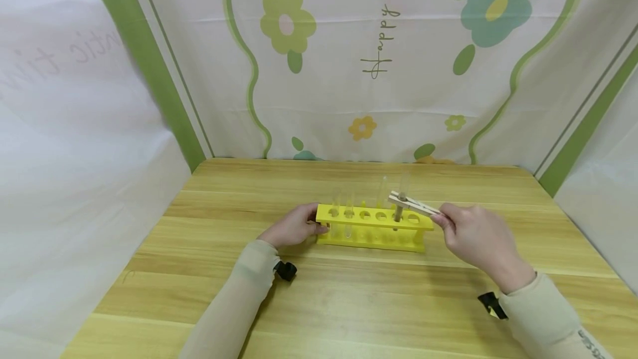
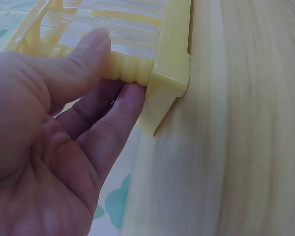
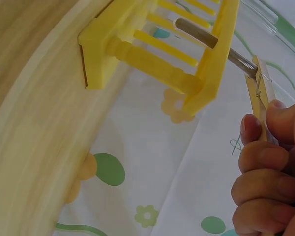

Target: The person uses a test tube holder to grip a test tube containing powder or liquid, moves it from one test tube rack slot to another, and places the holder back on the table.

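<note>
A yellow test tube rack point(image 1: 369, 245) stands on the table. My left hand point(image 1: 294, 226) grips its left end, thumb and fingers around the turned end post point(image 2: 128, 67). In my right hand point(image 1: 478, 234) is a wooden test tube clamp point(image 1: 421, 205), held by its handle with curled fingers. The clamp's jaws are round a glass test tube point(image 1: 398, 214) with a grey-brown lower part. Its rounded bottom point(image 3: 182, 24) reaches through a hole near the rack's right end, above the base bar.
Two clear test tubes stand in the left holes, one of them a glass tube point(image 1: 348, 229). Another clear tube point(image 1: 381, 190) rises at the rack's back. Wooden tabletop point(image 1: 379, 314) surrounds the rack; a flowered curtain point(image 1: 324, 87) hangs behind.
</note>
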Demonstrator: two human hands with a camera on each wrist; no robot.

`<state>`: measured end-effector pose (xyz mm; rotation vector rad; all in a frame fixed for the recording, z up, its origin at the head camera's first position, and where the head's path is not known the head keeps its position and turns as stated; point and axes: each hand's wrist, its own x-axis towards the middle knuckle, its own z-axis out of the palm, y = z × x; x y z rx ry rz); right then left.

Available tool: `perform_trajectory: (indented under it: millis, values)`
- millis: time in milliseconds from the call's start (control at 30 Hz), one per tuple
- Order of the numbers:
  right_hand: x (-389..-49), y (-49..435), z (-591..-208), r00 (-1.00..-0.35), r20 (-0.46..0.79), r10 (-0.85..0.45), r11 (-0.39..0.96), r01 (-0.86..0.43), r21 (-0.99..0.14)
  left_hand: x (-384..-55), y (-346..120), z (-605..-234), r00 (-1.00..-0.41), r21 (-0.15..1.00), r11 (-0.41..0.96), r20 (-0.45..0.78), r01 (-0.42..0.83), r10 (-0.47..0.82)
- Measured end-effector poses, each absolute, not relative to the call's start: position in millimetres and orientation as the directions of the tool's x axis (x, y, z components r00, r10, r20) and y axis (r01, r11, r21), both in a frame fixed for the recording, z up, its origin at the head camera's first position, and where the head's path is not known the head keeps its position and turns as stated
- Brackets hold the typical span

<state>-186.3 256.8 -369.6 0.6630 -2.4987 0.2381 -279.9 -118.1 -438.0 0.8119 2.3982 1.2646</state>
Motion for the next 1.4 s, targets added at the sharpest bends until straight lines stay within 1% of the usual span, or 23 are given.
perform_trajectory:
  millis: [300,933,1400]
  values:
    - [-185,256,-380,-0.744,0.544,-0.388,0.867,-0.494,-0.057,-279,-118,-438,-0.797,0.827,0.459,-0.023,0.324,0.603]
    - [-185,255,-396,-0.718,0.583,-0.381,0.86,-0.506,-0.061,-279,-118,-435,-0.792,0.831,0.454,-0.027,0.321,0.61]
    - [-183,253,-400,-0.748,0.549,-0.374,0.869,-0.489,-0.074,-279,-116,-434,-0.785,0.833,0.439,-0.009,0.337,0.619]
